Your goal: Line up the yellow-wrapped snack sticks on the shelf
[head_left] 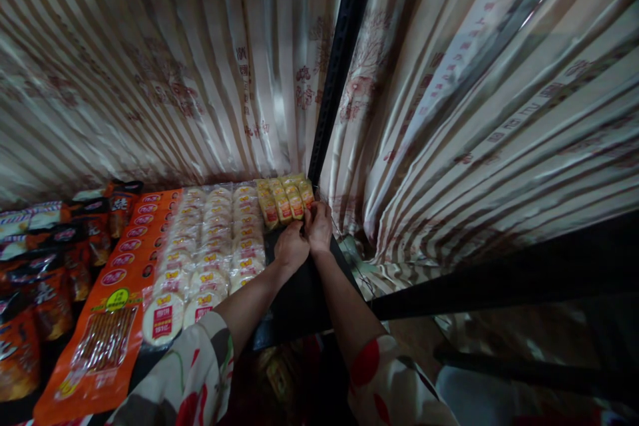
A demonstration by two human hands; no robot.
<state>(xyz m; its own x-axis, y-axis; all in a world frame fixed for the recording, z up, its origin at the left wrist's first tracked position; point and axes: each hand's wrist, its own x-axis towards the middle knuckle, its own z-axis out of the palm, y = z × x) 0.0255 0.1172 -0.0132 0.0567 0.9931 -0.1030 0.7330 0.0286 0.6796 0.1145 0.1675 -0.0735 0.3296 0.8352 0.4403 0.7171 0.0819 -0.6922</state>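
Small yellow packets [282, 202] with red and white labels stand in rows at the right end of a dark shelf [294, 286]. My right hand [318, 229] is at the rightmost front packet, its fingers bent and touching it. Close beside it, my left hand [292, 245] is closed just in front of the row, with curled fingers; whatever is in them is hidden. To the left lie overlapping rows of round white cakes [208, 259] in clear wrappers with red labels.
Orange snack bags [107, 319] with a clear window overlap left of the white cakes. Dark-and-orange bags [50, 293] stand farther left. A black metal post [339, 66] rises behind the packets, and striped printed curtains [239, 60] hang behind. A dark rail [499, 273] runs right.
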